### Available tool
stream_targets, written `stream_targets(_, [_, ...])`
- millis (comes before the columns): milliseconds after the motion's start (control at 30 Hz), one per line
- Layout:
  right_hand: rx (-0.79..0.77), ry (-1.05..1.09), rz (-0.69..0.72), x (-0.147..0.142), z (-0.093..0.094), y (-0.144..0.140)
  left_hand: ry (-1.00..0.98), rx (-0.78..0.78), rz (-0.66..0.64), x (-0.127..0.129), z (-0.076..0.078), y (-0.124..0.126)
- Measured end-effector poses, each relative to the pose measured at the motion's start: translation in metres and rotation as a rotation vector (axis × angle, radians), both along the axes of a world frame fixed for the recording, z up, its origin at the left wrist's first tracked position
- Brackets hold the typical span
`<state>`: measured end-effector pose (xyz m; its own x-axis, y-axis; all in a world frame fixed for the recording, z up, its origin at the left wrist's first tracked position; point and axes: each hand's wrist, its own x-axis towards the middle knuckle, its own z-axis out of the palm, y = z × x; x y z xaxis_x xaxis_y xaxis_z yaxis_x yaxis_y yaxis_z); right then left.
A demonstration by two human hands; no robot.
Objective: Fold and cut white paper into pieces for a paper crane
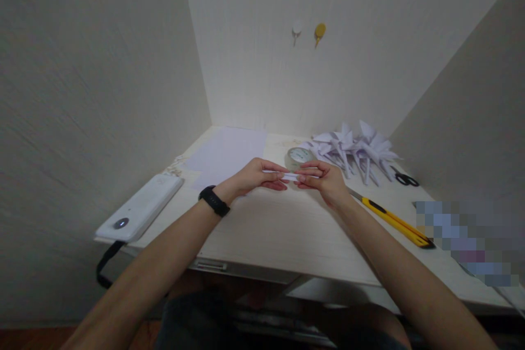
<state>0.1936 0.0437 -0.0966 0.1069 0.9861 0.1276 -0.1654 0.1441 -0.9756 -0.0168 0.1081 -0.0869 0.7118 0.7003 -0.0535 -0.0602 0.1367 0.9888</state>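
Note:
A narrow white strip of folded or rolled paper [291,176] is held level above the table, in front of a roll of clear tape [298,156]. My left hand [264,175] pinches its left end between thumb and fingers. At the other end, my right hand [318,179] grips it in the same way. Only the short middle stretch of the strip shows; its ends are hidden by my fingers. Behind my right hand lies a pile of folded white paper pieces [356,145] with pointed petals and thin stems.
White paper sheets [233,147] lie at the back left. A white box-shaped device [141,208] stands at the left edge. On the right are a yellow utility knife [396,221], black scissors [406,179] and a blurred-out item [463,240]. Walls enclose the table [279,240].

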Motion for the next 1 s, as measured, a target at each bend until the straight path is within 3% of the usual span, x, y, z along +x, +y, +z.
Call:
stream_targets(300, [0.033,-0.023,-0.001,0.0002,-0.0007,0.0000,-0.014,-0.057,0.026,0.0004,0.0059,-0.0056])
stream_targets(567, [0.039,-0.054,0.008,0.0006,-0.0015,-0.0003,0.003,0.009,0.085,0.0030,0.0041,-0.0070])
stream_targets(800, [0.036,-0.061,0.004,0.0005,-0.0039,0.0011,0.036,0.177,0.093,0.0036,0.0018,-0.0063])
stream_targets(1000, [0.044,-0.119,-0.019,0.0004,-0.0028,0.0026,0.055,0.157,0.130,0.0065,0.0027,-0.0078])
